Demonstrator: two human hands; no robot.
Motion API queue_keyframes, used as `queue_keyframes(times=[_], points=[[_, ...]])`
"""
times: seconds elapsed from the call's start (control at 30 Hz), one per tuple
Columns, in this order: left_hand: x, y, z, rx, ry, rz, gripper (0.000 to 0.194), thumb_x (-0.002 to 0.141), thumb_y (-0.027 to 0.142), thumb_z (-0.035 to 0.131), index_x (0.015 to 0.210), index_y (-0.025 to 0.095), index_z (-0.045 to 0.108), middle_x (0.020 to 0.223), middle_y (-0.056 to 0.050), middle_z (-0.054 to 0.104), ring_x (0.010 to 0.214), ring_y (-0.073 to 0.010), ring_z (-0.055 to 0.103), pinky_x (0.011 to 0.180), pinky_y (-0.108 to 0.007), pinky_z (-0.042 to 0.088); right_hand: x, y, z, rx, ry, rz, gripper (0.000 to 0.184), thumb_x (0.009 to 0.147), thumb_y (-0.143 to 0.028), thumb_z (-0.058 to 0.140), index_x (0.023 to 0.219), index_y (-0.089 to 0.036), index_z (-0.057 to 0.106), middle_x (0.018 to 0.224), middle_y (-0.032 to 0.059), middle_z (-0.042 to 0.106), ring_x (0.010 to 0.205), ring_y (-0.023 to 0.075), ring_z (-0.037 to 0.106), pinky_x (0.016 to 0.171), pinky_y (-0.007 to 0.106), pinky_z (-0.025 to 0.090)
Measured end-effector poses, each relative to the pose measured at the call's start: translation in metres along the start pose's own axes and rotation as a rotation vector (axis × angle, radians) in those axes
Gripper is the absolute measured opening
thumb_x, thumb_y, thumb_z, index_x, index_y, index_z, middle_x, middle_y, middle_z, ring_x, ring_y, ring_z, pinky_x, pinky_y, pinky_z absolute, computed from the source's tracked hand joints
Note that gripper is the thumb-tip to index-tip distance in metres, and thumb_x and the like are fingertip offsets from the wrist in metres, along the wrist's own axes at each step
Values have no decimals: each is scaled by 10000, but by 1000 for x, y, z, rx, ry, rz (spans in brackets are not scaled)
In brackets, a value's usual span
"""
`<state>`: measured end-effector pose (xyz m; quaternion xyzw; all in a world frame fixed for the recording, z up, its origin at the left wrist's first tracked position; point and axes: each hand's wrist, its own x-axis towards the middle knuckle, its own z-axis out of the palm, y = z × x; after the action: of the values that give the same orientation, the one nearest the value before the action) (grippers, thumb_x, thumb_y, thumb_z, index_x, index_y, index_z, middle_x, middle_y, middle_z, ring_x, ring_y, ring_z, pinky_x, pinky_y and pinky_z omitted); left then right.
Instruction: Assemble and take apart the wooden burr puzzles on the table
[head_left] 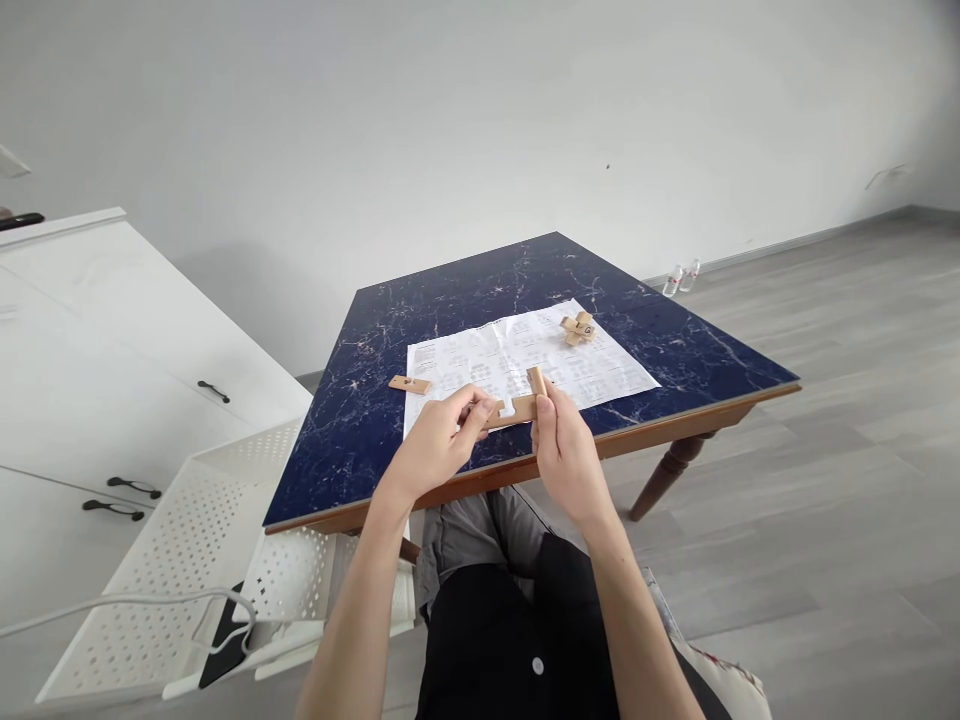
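Above the near edge of the printed sheet, my left hand [442, 435] pinches the left end of a notched wooden puzzle piece [519, 409]. A second wooden piece [536, 381] stands crosswise at its right end, and my right hand [562, 440] grips the two where they meet. Whether they are locked together I cannot tell. On the left edge of the paper sheet [457, 360] lies a flat wooden piece with cut-outs [409, 384]. A cluster of interlocked wooden pieces [577, 328] rests on the sheet's right side.
The dark blue marbled table [360, 400] has a wooden edge close to my lap. White perforated baskets [172, 540] with a cable [150, 598] stand at the lower left, beside a white cabinet [150, 350]. Two plastic bottles [681, 278] are on the floor by the wall.
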<state>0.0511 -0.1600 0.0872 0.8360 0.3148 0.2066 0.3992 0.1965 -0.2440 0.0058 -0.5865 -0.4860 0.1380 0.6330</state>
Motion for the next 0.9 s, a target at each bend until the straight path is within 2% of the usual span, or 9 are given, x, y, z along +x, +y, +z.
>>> queue_keyframes(times=[0.1,0.17,0.23,0.3,0.37,0.47,0.53,0.73,0.9], points=[[-3,-2,0,-18,57,4,427,1062,624,554,928,236,670,770,-17,628,717,-205,653,832,-388,679,2,2,-3,102,146,124,532,1142,-609,356,1402,-247,648,1123,148,690,997,302,673,789,430,561],[-8,-6,-2,-40,111,-20,433,1060,633,556,927,237,671,685,22,521,614,-169,558,854,-404,684,4,9,-16,179,336,227,527,1123,-644,389,1338,-248,665,1041,122,663,823,249,637,650,377,528],[-12,-11,-5,-80,159,-57,440,1054,644,561,928,234,658,669,43,443,585,-147,499,894,-411,683,7,17,-34,316,403,300,453,1093,-649,493,1218,-258,684,923,52,596,598,157,467,503,307,408],[-15,-14,-8,-114,197,-74,442,1050,647,569,926,229,641,695,41,451,603,-139,502,876,-380,674,10,23,-52,492,370,310,411,1069,-633,564,1169,-258,698,913,15,547,539,106,326,466,282,320],[-13,-15,-9,-130,206,-73,437,1058,631,572,905,224,615,700,36,495,598,-132,496,776,-318,635,11,24,-61,597,336,330,419,1045,-634,613,1192,-256,719,905,7,533,535,94,286,456,278,285],[-8,-14,-4,-157,178,-68,415,1068,591,590,893,215,618,677,26,568,574,-129,485,635,-268,511,11,22,-57,670,247,394,473,997,-660,683,1227,-252,747,868,3,533,536,94,274,448,279,268],[-4,-15,4,-204,175,-72,390,1070,577,595,956,208,650,708,11,626,588,-135,521,622,-272,472,10,22,-48,689,188,431,498,984,-676,692,1231,-249,758,850,1,525,539,99,282,448,283,277],[2,-30,40,-464,263,-128,450,1002,592,677,1139,164,695,921,-61,758,671,-146,627,736,-315,544,11,22,-29,744,24,478,442,976,-610,708,1223,-245,756,856,2,532,652,149,467,569,298,432],[5,-34,69,-695,385,-177,471,944,623,735,1084,173,722,1118,-126,802,958,-217,739,899,-363,583,9,15,-17,695,-12,430,349,957,-583,743,956,-244,664,857,13,618,790,195,602,782,332,537]])
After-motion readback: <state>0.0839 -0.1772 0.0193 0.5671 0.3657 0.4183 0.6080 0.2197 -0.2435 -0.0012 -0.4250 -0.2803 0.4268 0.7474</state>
